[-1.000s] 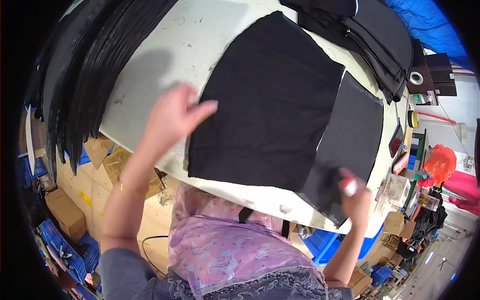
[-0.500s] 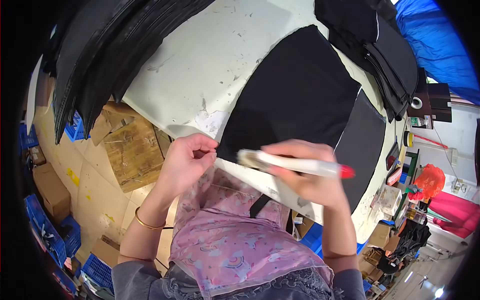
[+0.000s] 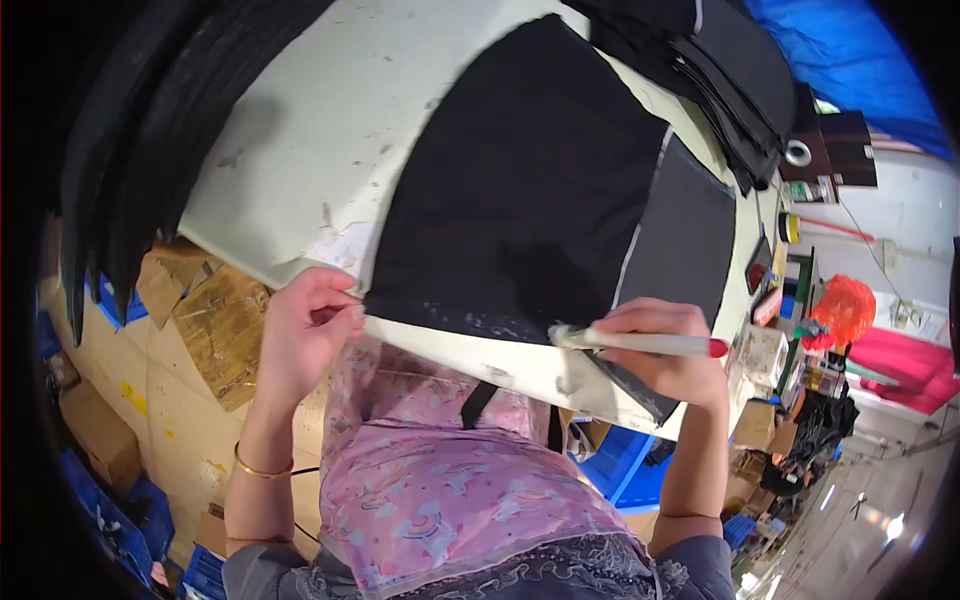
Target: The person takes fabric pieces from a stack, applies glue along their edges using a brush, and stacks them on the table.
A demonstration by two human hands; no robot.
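A large black cloth piece (image 3: pixel 510 180) lies flat on the pale table (image 3: pixel 300 150), with a dark grey panel (image 3: pixel 685 230) along its right side. My left hand (image 3: pixel 315 325) pinches the cloth's lower left corner at the table's front edge. Wrapped in my right hand (image 3: pixel 660 350) is a white brush (image 3: pixel 645 343) with a red end; its bristles touch the cloth's lower edge near the grey panel. Whitish smears run along that lower edge between my hands.
Dark cloth strips (image 3: pixel 150 130) hang over the table's left side. Folded black cloth (image 3: pixel 720 90) is stacked at the back right. A tape roll (image 3: pixel 797 153) and a red plastic bag (image 3: pixel 842 312) are on the right. Blue crates (image 3: pixel 615 468) stand below the table.
My right hand has swept the brush rightward along the cloth's lower edge, and whitish smears now show there. My left hand stays at the corner, where it came from above the table.
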